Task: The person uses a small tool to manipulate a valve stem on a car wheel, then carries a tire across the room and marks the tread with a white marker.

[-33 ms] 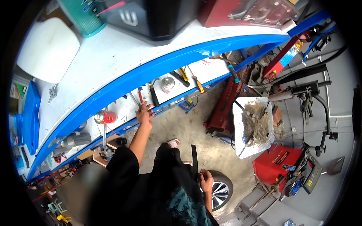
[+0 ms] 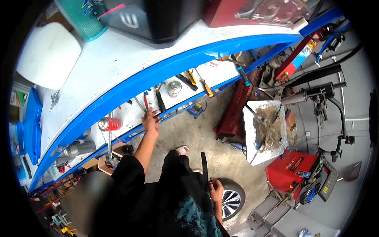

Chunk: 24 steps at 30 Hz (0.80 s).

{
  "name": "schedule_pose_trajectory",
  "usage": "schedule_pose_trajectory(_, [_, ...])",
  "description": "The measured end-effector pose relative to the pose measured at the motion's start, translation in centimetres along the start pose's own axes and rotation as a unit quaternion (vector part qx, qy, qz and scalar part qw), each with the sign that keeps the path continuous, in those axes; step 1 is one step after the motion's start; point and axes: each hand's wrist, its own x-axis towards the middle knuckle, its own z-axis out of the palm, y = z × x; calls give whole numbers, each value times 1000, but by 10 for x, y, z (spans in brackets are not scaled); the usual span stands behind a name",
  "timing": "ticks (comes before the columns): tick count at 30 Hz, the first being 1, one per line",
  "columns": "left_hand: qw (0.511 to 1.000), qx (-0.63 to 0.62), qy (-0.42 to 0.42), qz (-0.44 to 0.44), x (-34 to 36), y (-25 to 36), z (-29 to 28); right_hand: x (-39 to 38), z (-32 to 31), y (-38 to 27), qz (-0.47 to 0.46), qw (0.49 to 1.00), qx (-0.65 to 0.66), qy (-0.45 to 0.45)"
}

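Note:
My left hand [image 2: 151,121] is at the front edge of the workbench's white lower shelf [image 2: 183,96]. Its fingers are bent together around something small and dark that I cannot make out. Just beyond the fingertips lies a red-handled tool [image 2: 145,101], with a black-handled tool [image 2: 160,102] to its right. Low at my right side, my right hand [image 2: 215,190] pinches a long, flat black strip [image 2: 204,166], which stands up from the fingers. A wheel with a tyre [image 2: 233,200] is on the floor close beside that hand.
A red spray can [image 2: 109,124], a small metal can [image 2: 174,88] and an orange-handled screwdriver [image 2: 207,88] are on the shelf. The blue bench edge [image 2: 166,63] arches above. Rightward stand a stained white tray [image 2: 252,152] and a red machine [image 2: 290,173] with a control panel.
The view has shifted very slightly. Both hands keep nearly the same places and grips.

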Motion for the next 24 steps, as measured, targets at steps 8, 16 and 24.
schedule_pose_trajectory(8, [991, 114, -44, 55, -54, -8, -23, -29, 13, 34, 39, 999, 7, 28])
schedule_pose_trajectory(16, [670, 480, -565, 43, -124, -194, -145, -65, 52, 123, 157, 972, 150, 87])
schedule_pose_trajectory(24, [667, 590, -450, -67, -80, -217, -159, -145, 51, 205, 330, 914, 144, 190])
